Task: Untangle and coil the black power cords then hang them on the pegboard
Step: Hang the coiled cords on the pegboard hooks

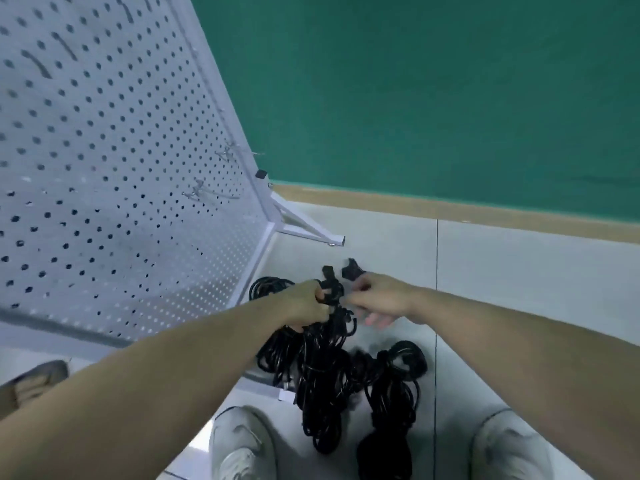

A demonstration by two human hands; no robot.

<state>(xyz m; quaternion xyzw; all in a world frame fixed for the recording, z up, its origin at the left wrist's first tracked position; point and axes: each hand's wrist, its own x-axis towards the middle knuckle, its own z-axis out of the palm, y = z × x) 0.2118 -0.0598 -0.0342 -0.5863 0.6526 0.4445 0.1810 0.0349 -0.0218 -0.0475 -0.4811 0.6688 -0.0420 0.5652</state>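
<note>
Beside the white pegboard (114, 161), above the floor, the left hand (306, 303) grips the tangled black power cords (322, 368); the right hand (379, 299) pinches a plug (351, 270) just beyond. No writing is legible.

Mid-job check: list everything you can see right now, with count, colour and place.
cords: one tangled bunch, count unclear, black, hanging from both hands down to the floor
coil: one, black, on the floor by the pegboard's base
plug: one, black, sticking up above the right hand
pegboard: one, white, upper left, on a white stand
hooks: at least two, metal, on the pegboard
wall: green, behind
floor: pale grey tiles
shoes: two, pale, bottom edge
left hand: grips the cords
right hand: pinches the cord near the plug
</note>
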